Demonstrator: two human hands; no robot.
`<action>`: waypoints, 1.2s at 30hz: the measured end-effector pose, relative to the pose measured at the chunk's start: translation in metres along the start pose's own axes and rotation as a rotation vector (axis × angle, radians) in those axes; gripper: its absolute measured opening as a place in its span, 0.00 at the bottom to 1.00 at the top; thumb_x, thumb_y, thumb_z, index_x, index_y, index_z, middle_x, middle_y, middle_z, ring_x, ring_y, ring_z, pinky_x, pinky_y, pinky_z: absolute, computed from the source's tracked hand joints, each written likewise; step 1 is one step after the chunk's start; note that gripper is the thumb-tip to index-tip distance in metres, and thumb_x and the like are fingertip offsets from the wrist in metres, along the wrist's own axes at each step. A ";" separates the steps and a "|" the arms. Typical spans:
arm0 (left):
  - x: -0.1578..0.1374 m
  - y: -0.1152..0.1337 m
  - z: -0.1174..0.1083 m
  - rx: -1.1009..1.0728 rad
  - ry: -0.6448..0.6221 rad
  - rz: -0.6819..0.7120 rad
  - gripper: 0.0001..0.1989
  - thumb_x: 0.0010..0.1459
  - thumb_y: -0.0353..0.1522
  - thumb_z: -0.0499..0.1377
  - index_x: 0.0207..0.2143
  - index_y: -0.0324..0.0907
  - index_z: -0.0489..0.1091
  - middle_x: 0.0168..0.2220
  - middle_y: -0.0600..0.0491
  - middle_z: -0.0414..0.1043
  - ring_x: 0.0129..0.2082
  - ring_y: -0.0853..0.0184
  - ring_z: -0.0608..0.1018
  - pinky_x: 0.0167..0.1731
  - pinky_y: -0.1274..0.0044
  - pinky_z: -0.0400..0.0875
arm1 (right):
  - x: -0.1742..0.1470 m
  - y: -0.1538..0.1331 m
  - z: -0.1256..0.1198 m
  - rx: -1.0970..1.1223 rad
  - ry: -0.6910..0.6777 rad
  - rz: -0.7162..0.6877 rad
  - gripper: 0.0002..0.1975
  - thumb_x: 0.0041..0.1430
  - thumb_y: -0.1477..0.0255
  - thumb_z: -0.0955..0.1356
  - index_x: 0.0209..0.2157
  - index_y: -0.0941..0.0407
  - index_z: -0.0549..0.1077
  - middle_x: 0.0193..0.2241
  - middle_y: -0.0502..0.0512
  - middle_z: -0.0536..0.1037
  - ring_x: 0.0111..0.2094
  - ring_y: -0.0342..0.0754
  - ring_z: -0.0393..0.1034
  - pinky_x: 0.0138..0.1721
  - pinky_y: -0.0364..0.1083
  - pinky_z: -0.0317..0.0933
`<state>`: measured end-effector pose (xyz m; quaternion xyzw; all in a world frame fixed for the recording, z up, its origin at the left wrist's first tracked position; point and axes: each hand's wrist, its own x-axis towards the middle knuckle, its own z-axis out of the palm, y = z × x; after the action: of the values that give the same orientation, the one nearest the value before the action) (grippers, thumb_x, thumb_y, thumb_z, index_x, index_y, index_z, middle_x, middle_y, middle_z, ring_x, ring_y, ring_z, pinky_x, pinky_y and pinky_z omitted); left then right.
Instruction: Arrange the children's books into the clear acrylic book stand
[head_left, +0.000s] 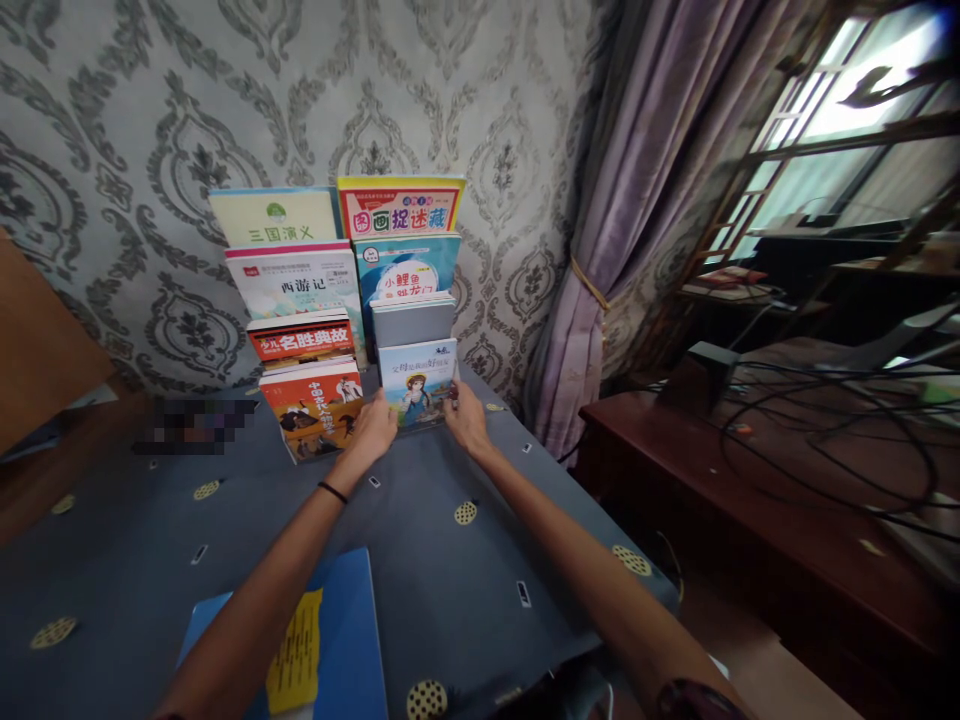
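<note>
At the front of the right-hand row of upright books stands a white and blue picture book [418,375] with a drawn girl on its cover. My left hand [377,424] grips its left edge and my right hand [465,412] grips its right edge, low down. Behind it rise a grey-backed book [412,325], a blue book [442,255] and a yellow and red book [401,210]. Close to my left hand is the left row, with an orange-red book [311,410] at its front, then another orange book [300,343], a white book [292,285] and a pale green book [277,215].
A blue book [349,630] with a yellow label lies flat near the front, partly under my left forearm. The cloth-covered table [420,540] meets a patterned wall. To the right are a purple curtain [592,230] and a dark red desk [675,460] with tangled black cables [787,450].
</note>
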<state>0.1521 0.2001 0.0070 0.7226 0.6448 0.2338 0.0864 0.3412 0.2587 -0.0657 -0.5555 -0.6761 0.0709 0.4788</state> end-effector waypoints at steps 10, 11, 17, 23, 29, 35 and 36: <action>-0.008 0.000 -0.005 0.020 -0.026 0.006 0.16 0.65 0.28 0.53 0.55 0.36 0.64 0.48 0.38 0.77 0.51 0.55 0.79 0.49 0.71 0.71 | -0.012 -0.008 -0.004 0.005 0.019 -0.002 0.28 0.58 0.74 0.60 0.61 0.64 0.63 0.49 0.69 0.75 0.51 0.59 0.69 0.55 0.59 0.65; -0.010 0.000 -0.005 0.015 -0.028 0.013 0.17 0.65 0.28 0.53 0.55 0.36 0.63 0.49 0.38 0.77 0.52 0.56 0.79 0.50 0.71 0.71 | -0.014 -0.008 -0.005 0.014 0.025 -0.001 0.29 0.58 0.74 0.61 0.61 0.63 0.63 0.50 0.69 0.74 0.51 0.59 0.69 0.55 0.60 0.64; -0.014 -0.003 -0.004 -0.027 -0.031 0.045 0.21 0.64 0.28 0.53 0.60 0.36 0.60 0.54 0.38 0.75 0.55 0.54 0.78 0.54 0.68 0.70 | -0.022 -0.008 -0.011 0.038 0.005 0.007 0.28 0.59 0.73 0.60 0.61 0.63 0.64 0.49 0.69 0.75 0.50 0.59 0.70 0.52 0.59 0.66; -0.035 -0.013 0.004 -0.064 0.003 0.143 0.26 0.64 0.27 0.52 0.64 0.34 0.54 0.63 0.35 0.65 0.63 0.56 0.70 0.63 0.64 0.63 | -0.039 -0.015 -0.015 0.063 -0.008 0.055 0.28 0.59 0.72 0.61 0.61 0.59 0.64 0.48 0.66 0.77 0.48 0.58 0.72 0.50 0.59 0.68; -0.111 -0.047 0.010 -0.094 -0.124 0.300 0.27 0.66 0.28 0.48 0.66 0.34 0.53 0.68 0.38 0.58 0.69 0.60 0.61 0.68 0.64 0.56 | -0.093 -0.040 -0.010 0.090 -0.240 -0.040 0.24 0.61 0.71 0.62 0.59 0.58 0.68 0.53 0.66 0.75 0.53 0.58 0.71 0.52 0.59 0.69; -0.164 -0.084 -0.009 -0.058 -0.200 0.145 0.25 0.67 0.32 0.48 0.66 0.44 0.59 0.67 0.44 0.62 0.67 0.61 0.65 0.67 0.68 0.59 | -0.157 -0.100 0.009 0.167 -0.487 -0.308 0.23 0.64 0.73 0.62 0.60 0.53 0.69 0.59 0.63 0.70 0.61 0.57 0.66 0.62 0.61 0.62; -0.166 -0.091 -0.015 -0.051 -0.208 0.104 0.26 0.66 0.31 0.48 0.66 0.46 0.59 0.67 0.46 0.62 0.67 0.62 0.65 0.66 0.67 0.60 | -0.165 -0.113 0.012 0.178 -0.525 -0.350 0.23 0.65 0.73 0.62 0.61 0.52 0.68 0.60 0.62 0.70 0.61 0.57 0.65 0.62 0.62 0.62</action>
<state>0.0548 0.0504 -0.0565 0.7730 0.5877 0.1783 0.1588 0.2431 0.0869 -0.0946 -0.3493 -0.8530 0.1871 0.3397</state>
